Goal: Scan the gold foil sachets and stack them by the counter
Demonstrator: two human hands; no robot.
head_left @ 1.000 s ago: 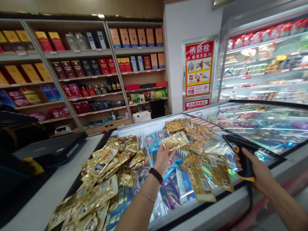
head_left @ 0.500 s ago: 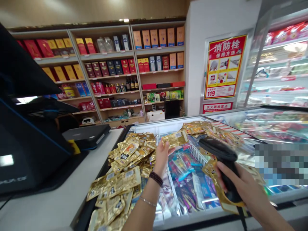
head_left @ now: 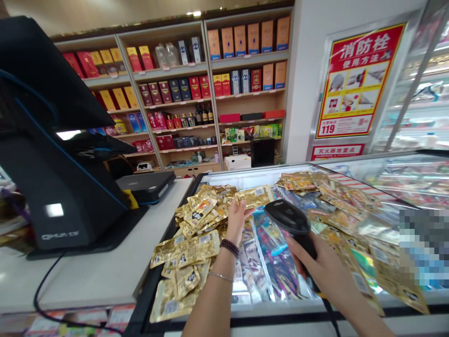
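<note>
My left hand is closed on the near edge of a gold foil snack packet, holding it above the freezer's glass top with a pale label facing up. In my right hand is a black barcode scanner, its head close to the right of that packet. A cable hangs from the scanner's handle. To the left of my left hand lies a heap of gold packets. More gold packets are spread over the glass to the right, partly hidden by my right hand and the scanner.
The glass-topped freezer holds colourful wrapped goods under its lid. At left, a black checkout terminal and a flat black box stand on the white counter. Shelves of boxed bottles and a red fire-hydrant poster are behind.
The scanner in my right hand has moved left, nearer the packet, and more gold packets at right are uncovered. My left hand still holds its packet; the camera view has turned left.
</note>
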